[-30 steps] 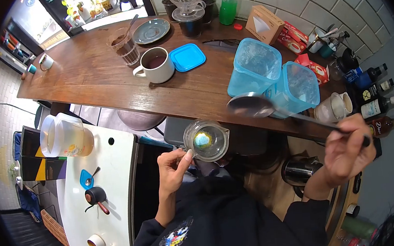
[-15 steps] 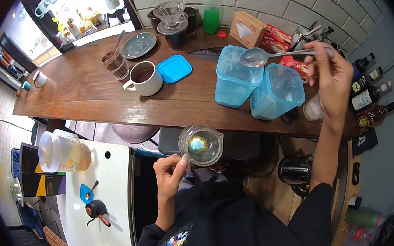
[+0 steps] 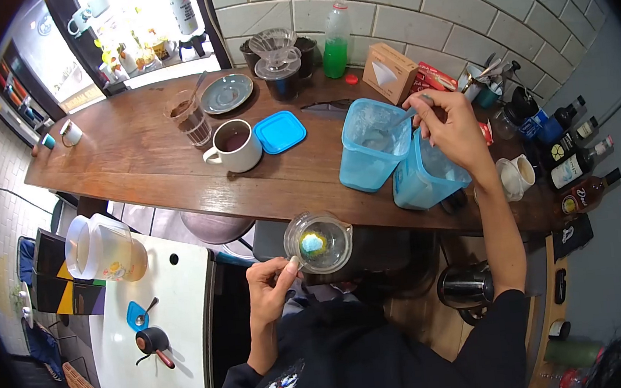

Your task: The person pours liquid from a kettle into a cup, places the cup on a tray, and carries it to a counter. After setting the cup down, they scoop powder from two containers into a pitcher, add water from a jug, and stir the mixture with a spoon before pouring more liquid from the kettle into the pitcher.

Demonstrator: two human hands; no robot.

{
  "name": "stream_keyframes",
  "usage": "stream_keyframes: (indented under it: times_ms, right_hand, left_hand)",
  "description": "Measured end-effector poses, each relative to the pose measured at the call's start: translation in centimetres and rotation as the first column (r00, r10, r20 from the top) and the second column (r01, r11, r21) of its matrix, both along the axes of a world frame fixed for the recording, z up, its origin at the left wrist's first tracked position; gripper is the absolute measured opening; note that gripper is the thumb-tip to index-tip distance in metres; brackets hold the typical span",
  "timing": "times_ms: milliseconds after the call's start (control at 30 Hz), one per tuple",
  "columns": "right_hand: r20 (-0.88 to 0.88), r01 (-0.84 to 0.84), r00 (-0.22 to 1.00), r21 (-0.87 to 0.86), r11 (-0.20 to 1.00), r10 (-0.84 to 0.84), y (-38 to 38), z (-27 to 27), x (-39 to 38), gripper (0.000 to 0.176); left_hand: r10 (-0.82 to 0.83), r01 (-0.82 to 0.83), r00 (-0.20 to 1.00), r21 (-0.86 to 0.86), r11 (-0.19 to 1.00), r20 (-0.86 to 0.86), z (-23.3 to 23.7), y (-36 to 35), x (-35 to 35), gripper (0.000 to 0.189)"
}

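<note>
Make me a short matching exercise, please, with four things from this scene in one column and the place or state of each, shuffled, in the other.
Things
1. Glass jug
2. Long-handled spoon
3. Plastic bottle
4. Round saucer

Places and states
A. Partly filled with bright green liquid
B. On the wooden counter, near a white mug of dark liquid
C. Held by its handle in the left hand
D. In the right hand, reaching into an open light-blue container

Right pairs: 1-C, 2-D, 3-A, 4-B
</note>
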State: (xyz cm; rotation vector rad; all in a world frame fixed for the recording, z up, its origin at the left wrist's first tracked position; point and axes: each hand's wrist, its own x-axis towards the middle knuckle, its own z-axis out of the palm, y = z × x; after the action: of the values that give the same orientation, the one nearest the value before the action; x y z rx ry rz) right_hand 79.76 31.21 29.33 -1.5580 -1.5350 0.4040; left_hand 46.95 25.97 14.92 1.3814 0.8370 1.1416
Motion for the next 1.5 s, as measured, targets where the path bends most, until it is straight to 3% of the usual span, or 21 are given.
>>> stream_keyframes:
  times_ms: [167,233,400,900,1200,1333,1500]
  right_hand:
    - [0.007,-0.004,1.000,-0.037,0.999,0.005,0.5,-0.6,0.5,0.021]
    - [0.034,-0.005,0.999,-0.054,0.999,0.007,0.5,-0.5,0.3,0.022]
    - [0.099,-0.070,0.992,-0.024,0.997,0.072,0.8,-1.2,0.6,0.020]
    - [0.006,-0.081,0.997,-0.166,0.983,0.083,1.0,-1.2,0.4,0.022]
    - [-0.186,-0.104,0.980,-0.180,0.978,0.070,0.8,-1.2,0.7,0.023]
    - [-0.263,-0.073,0.964,-0.135,0.988,0.035,0.6,-1.3,1.3,0.023]
    - [-0.339,-0.055,0.940,-0.089,0.995,0.021,0.2,-1.2,2.2,0.022]
  left_hand:
    - [-0.013,0.014,0.999,-0.004,1.000,0.045,0.2,0.1,0.2,0.025]
    - [-0.076,0.070,0.995,-0.079,0.994,-0.070,0.0,0.1,-0.5,0.022]
    - [-0.080,0.076,0.995,-0.088,0.993,-0.051,-0.5,0.0,-0.4,0.021]
    - [-0.093,0.087,0.993,-0.092,0.992,-0.071,-0.6,-0.4,-0.6,0.022]
    - [-0.078,0.069,0.993,-0.099,0.993,-0.088,-0.7,-0.5,-0.7,0.022]
    - [-0.047,0.047,0.999,-0.039,0.998,-0.005,-0.7,-0.5,-0.1,0.026]
    - [-0.047,0.047,0.999,-0.037,0.998,-0.019,-0.6,-0.5,0.0,0.026]
